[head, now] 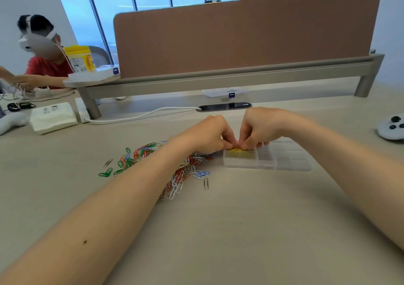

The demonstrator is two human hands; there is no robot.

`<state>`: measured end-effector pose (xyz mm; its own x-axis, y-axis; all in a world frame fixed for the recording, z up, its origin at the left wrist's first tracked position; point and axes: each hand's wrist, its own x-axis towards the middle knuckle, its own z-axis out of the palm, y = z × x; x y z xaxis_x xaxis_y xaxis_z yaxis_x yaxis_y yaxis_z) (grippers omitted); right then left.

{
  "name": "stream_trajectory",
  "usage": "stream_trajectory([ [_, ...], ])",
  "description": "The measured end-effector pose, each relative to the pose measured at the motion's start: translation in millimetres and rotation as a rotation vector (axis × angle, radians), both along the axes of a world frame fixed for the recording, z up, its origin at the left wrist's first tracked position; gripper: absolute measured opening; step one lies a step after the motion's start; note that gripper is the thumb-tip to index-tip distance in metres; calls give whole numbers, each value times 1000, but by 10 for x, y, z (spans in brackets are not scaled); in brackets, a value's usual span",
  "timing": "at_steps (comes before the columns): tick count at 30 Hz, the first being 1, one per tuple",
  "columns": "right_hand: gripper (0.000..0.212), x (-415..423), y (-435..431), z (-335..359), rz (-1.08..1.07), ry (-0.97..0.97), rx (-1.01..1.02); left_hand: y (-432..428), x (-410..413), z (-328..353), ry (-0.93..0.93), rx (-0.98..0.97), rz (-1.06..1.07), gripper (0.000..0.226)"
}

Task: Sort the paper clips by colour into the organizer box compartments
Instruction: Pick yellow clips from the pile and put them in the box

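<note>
- The left grip (207,135) and the right grip (263,127) are held together, fingers of both curled downward and fingertips meeting.
- A small bunch of yellow clips (237,148) is pinched where the two grips meet. How much of the hold belongs to each grip cannot be told.
- The box (293,164), clear plastic and split into compartments, is set on the counter (251,230) just below the grips. Its left end lies directly under the pinch, and the rest runs out beneath and to the right of the right grip.
- Yellow is seen in the near-left compartment (240,155), right under the held bunch. The contents of the compartments under the right grip cannot be made out.
- The pile (190,171) of mixed clips, red, white, blue and green, is spread to the left of the grips, just beside the box's left wall. It is partly hidden by the left forearm.
- A few green clips (106,172) are scattered well to the left of the left grip.
- One grey clip (206,183) lies alone, nearer than the left grip and apart from the pile.
- Beyond the grips a dark phone (225,106) is laid flat, with a white cable (142,115) running off to the left.
- Far to the right of the right grip a white controller (391,127) is seen at the frame's edge.
</note>
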<state>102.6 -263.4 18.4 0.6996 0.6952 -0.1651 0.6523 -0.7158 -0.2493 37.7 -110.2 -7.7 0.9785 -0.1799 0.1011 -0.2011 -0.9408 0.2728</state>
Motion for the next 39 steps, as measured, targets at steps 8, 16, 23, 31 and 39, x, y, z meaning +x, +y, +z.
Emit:
stream_trajectory([
  [8,7,-92,78,77,50,-62,194,307,-254,214,-55,-44,53,6],
  [16,6,-589,702,-37,340,-80,221,847,-884,280,44,5,215,5],
  [23,17,-846,1169,-195,462,-62,248,1114,-1328,35,88,-10,363,10],
  [31,9,-875,1293,-268,537,-84,165,1145,-1393,-21,181,10,402,13],
  [39,9,-853,1277,-265,521,-89,169,1078,-1393,-25,86,-38,452,16],
])
